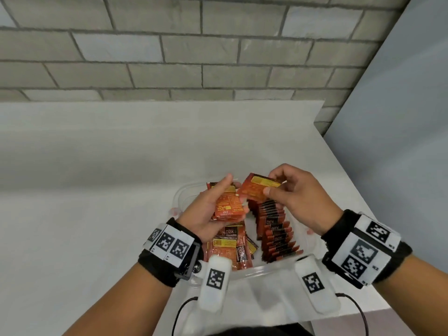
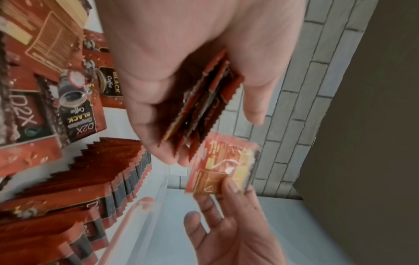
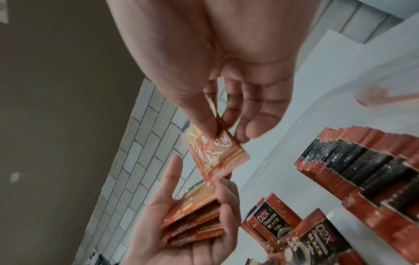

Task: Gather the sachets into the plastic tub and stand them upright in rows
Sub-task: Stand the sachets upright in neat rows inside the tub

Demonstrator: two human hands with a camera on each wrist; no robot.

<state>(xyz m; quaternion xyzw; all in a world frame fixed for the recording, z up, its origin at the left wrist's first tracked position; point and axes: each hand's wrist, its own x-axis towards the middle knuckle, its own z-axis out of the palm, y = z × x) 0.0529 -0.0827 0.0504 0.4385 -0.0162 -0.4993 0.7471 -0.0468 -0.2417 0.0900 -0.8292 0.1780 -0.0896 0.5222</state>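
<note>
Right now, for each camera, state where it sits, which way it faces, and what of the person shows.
Head: on the head, facing forward and down at the tub; shows both forearms, left hand, right hand.
Left wrist: along the left palm at its stack; the right hand's fingers enter below.
Right wrist: along the right hand pinching one sachet; the left hand enters below.
Shared: both wrist views show the upright row.

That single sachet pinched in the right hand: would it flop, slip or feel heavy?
Probably light: the right hand holds the sachet by one edge with fingertips. It stays fairly flat, so likely semi-stiff rather than floppy. Its glossy wrapper looks possibly slippery.
</note>
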